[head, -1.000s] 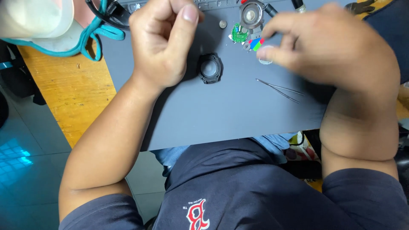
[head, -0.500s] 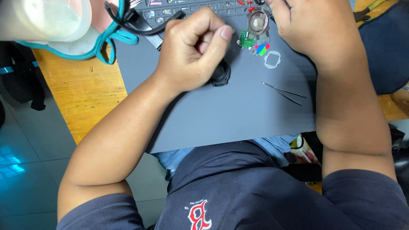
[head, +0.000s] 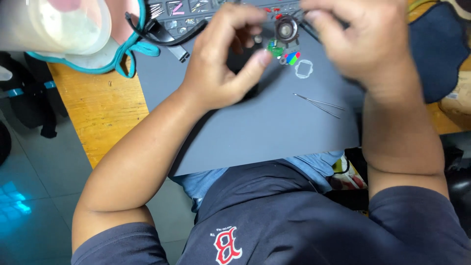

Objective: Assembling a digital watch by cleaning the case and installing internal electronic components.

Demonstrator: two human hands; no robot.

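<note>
My left hand [head: 216, 68] is curled over a black round case [head: 241, 63] on the grey mat [head: 274, 132], thumb stretched toward a small green board [head: 274, 48]. My right hand [head: 360, 46] is blurred, its fingertips next to a round metal part [head: 285, 29] at the mat's far edge. Whether it pinches a thin dark tool there is unclear. A red, green and blue piece [head: 293, 58], a clear ring [head: 304, 68] and a small silver disc [head: 258, 39] lie between the hands. Thin tweezers [head: 319, 104] rest on the mat below my right hand.
A compartment tray [head: 186, 12] with small tools sits at the far edge, with a black strap [head: 162, 32] beside it. A pale container with a teal rim [head: 54, 24] stands far left on the wooden table [head: 98, 108]. A dark blue cloth [head: 436, 49] lies at the right.
My right hand set the clear ring down on the mat and moved up to the round metal part. My left hand shifted right over the black case.
</note>
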